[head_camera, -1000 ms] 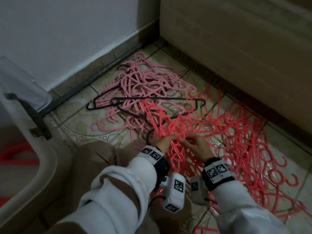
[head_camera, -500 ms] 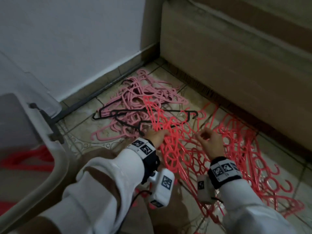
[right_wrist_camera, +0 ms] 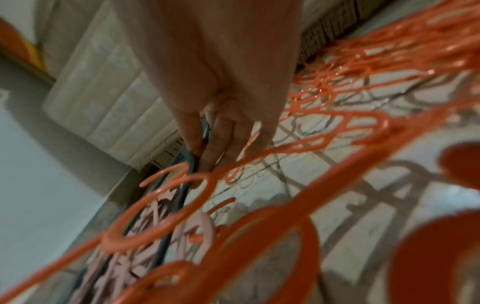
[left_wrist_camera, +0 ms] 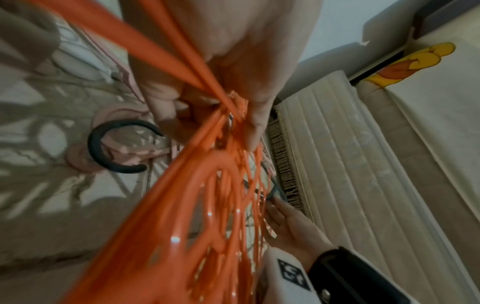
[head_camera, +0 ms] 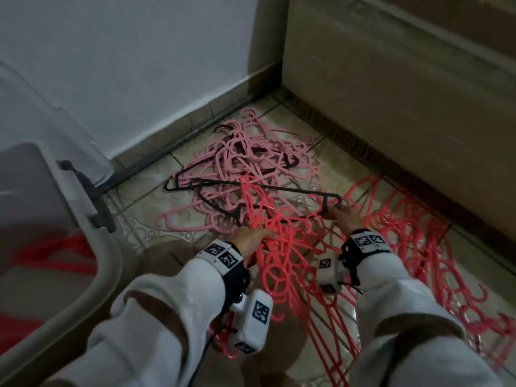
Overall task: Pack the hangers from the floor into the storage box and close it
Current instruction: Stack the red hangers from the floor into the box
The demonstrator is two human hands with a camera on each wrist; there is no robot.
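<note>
The setting is a patterned tiled floor (head_camera: pixel 139 196) in a room corner, bounded by a pale wall (head_camera: pixel 125 65) on the far left and a beige quilted bed base (head_camera: pixel 405 121) on the far right.

At near left stands the large translucent plastic storage box (head_camera: pixel 92 263), uncovered; its clear lid (head_camera: pixel 55 129) appears to be propped behind it against the wall. A few coral-red hangers are visible through the box wall, so packing has begun. By estimate most of the work remains.

The greater share lies on the floor. A broad spread of coral-red plastic hangers (head_camera: pixel 418 247) runs from the centre to the near right. Beyond it, towards the corner, lies a tangled pile of pale pink plastic hangers (head_camera: pixel 251 157). A thin black plastic hanger (head_camera: pixel 265 188) lies across both groups, with at least one more dark hanger in the pink pile. The box has not been closed.

The left hand (head_camera: pixel 250 240), at near centre, has its fingers curled around a gathered bunch of the coral-red hangers; the left wrist view confirms several strands passing through the grip. The right hand (head_camera: pixel 344 216), slightly farther and to the right, pinches the right end of the black hanger between thumb and fingertips (right_wrist_camera: pixel 197 142), the fingers otherwise fairly straight.
</note>
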